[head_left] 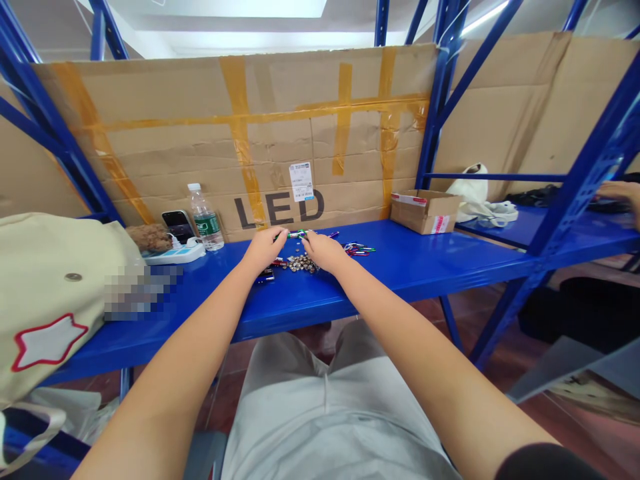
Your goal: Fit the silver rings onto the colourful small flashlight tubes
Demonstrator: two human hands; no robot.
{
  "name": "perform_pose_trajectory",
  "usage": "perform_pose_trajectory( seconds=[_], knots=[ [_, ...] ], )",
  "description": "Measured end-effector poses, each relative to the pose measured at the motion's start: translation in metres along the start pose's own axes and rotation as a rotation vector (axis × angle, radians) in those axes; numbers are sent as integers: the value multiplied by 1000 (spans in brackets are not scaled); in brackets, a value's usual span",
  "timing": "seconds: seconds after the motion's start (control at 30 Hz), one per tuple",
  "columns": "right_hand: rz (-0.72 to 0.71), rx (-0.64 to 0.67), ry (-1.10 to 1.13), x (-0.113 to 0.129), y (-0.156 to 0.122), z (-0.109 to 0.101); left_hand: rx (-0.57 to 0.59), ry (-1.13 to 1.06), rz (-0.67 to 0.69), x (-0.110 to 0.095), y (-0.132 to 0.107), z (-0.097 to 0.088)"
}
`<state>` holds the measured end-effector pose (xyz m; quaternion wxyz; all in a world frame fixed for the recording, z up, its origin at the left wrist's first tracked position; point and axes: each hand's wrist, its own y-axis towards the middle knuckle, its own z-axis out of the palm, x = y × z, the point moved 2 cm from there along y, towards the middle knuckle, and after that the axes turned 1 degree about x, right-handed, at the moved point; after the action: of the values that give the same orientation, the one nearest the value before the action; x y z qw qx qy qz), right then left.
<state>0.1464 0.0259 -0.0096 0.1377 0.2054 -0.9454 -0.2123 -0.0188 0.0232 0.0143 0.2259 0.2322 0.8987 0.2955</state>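
Observation:
A slim, shiny green piece (296, 234), too small to identify, spans the gap between my hands at the middle of the blue shelf. At its left end, my left hand (264, 252) is closed with thumb and fingers together on it. My right hand (324, 252) curls its fingers around the other end. Just below and between them lies a pile of small silvery metal parts (303, 263). Dark and red slim pieces (267, 275) rest by my left hand. Right of my right hand are several red, green and blue slim pieces (359, 249).
A clear water bottle (206, 219), a phone (179, 225) and a white power strip (177, 254) stand back left. A cream bag (55, 280) covers the left end. A small cardboard box (425, 211) sits back right, before a tall cardboard panel (195, 147). Another person's hand (620, 191) shows far right.

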Motion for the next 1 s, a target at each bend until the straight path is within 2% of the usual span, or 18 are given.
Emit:
perform_pose_trajectory(
  seconds=[0.13, 0.3, 0.47, 0.57, 0.7, 1.0],
  knots=[
    [-20, -26, -102, 0, 0, 1, 7, -27, 11, -2, -1, -1],
    [-28, -6, -97, 1, 0, -2, -6, -56, 5, -5, -2, -3],
    [35, -29, -89, 3, -1, -6, 11, -75, 5, -4, -2, -2],
    [77, -23, 2, 3, -1, -7, 23, -90, -7, -4, -2, -1],
    [51, -32, 172, 0, 1, -5, 29, -94, -34, -4, -2, -2],
    [117, -152, 324, -11, 9, -4, 127, -129, 85, -13, -7, 3]
  ],
)
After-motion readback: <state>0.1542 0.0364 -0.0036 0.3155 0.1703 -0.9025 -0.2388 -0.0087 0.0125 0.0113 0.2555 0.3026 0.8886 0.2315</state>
